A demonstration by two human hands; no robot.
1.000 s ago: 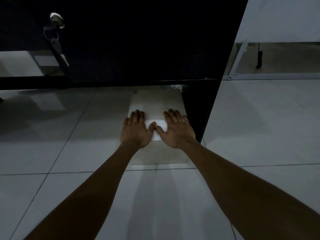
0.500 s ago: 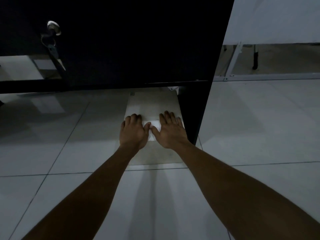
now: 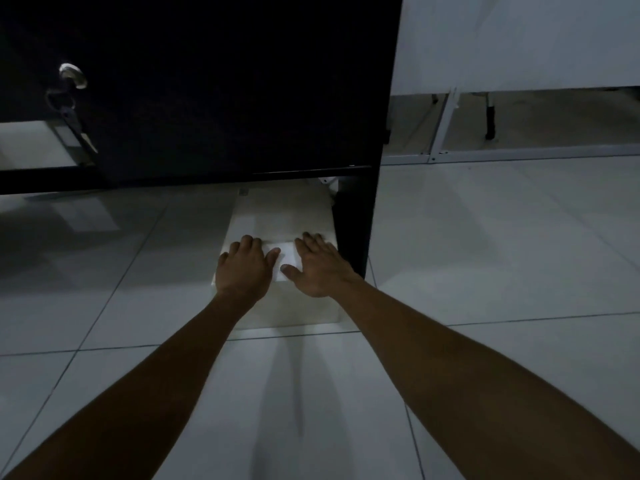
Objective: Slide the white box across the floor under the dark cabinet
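The white box lies on the tiled floor, its far end at the lower edge of the dark cabinet. It sits beside the cabinet's right leg. My left hand and my right hand rest flat, palms down, on the near part of the box top. A bright white patch of the lid shows between the thumbs. Neither hand curls around an edge.
A round lock with hanging keys is on the cabinet door at the left. A white metal frame and a dark chair leg stand at the back right. Pale floor tiles spread out on all sides.
My thumbs, touching a second ago, are now apart, and both hands sit a little farther along the lid. The box's near edge stays close to the same floor seam.
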